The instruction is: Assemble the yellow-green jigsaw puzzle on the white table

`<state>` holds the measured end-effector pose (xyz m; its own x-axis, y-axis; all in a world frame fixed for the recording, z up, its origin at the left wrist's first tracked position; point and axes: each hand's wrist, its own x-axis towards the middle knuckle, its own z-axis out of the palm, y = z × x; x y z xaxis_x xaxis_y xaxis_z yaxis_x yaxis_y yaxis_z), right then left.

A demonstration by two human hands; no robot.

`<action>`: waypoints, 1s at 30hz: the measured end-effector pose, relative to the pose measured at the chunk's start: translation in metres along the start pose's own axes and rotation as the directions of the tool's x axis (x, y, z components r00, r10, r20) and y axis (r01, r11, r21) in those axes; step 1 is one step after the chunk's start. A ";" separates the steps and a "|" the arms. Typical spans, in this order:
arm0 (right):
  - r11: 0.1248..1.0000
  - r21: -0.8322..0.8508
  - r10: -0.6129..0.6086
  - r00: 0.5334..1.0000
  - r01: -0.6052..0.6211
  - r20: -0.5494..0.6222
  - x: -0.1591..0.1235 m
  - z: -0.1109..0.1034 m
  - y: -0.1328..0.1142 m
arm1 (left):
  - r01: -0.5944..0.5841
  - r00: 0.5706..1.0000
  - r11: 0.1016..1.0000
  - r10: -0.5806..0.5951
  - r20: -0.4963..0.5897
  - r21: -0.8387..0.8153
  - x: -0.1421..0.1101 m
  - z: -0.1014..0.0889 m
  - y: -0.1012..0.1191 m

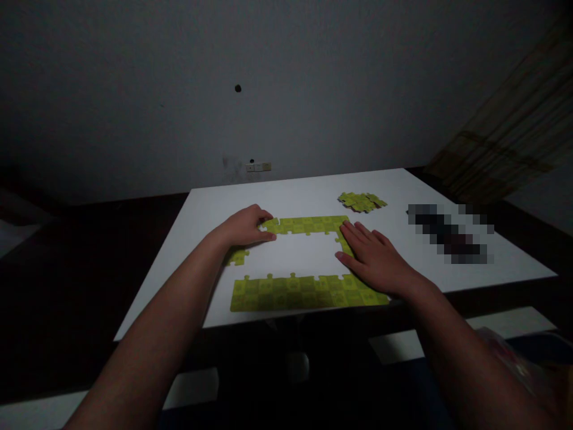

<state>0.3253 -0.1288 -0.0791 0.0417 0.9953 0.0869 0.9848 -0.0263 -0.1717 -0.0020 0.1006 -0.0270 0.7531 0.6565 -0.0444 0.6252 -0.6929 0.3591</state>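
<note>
Head view. The work in hand is a rectangular border of yellow-green jigsaw pieces on the white tabletop (pixel 286 203), centred in front of you. The top strip (pixel 308 225) lies at 12 o'clock of the border and the bottom strip (pixel 304 294) at 6 o'clock. A short right-side run (pixel 344 243) leaves the top strip at 3 o'clock. At 9 o'clock, a small section (pixel 237 257) sits apart from the top strip, leaving a gap on that side.

Your left hand (pixel 246 227) rests on the left end of the top strip, its fingers (pixel 267 236) lightly curled and close together, holding nothing. Your right hand (pixel 375 257) lies flat over the right-side run, its fingers (pixel 353 236) spread and touching the pieces without gripping them.

A loose pile of pieces (pixel 362 202) lies beyond the border at 1 o'clock. A pixelated object (pixel 450 234) lies at 2 o'clock; its type cannot be determined.
</note>
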 end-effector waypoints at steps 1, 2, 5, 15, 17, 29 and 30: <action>1.000 0.004 -0.005 1.000 0.005 0.000 0.000 0.000 0.000 | -0.001 1.000 1.000 0.001 0.000 -0.003 0.000 0.000 0.001; 1.000 0.008 -0.008 1.000 0.008 -0.002 0.000 0.001 0.001 | 0.000 1.000 1.000 0.001 0.004 -0.005 -0.001 0.001 0.001; 1.000 0.022 -0.005 1.000 0.005 -0.012 0.001 0.001 0.001 | 0.009 0.999 1.000 -0.009 0.033 -0.019 -0.002 0.003 0.003; 1.000 0.014 -0.001 1.000 0.001 -0.015 0.001 0.001 -0.002 | 0.020 1.000 0.999 -0.021 0.018 0.035 -0.002 0.007 0.019; 1.000 0.006 -0.003 1.000 0.004 -0.023 0.001 0.002 -0.001 | 0.032 0.999 0.997 -0.033 0.004 0.070 -0.002 0.007 0.019; 1.000 0.004 0.004 1.000 -0.004 -0.006 0.002 0.000 -0.002 | 0.094 0.994 0.983 -0.101 0.037 0.159 0.001 0.009 0.021; 1.000 0.002 0.002 1.000 -0.002 -0.010 0.002 0.000 -0.002 | 0.101 0.994 0.981 -0.108 0.032 0.167 0.001 0.010 0.022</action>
<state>0.3238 -0.1269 -0.0787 0.0454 0.9943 0.0962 0.9844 -0.0281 -0.1740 0.0147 0.0834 -0.0288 0.6871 0.7178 -0.1127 0.7238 -0.6628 0.1916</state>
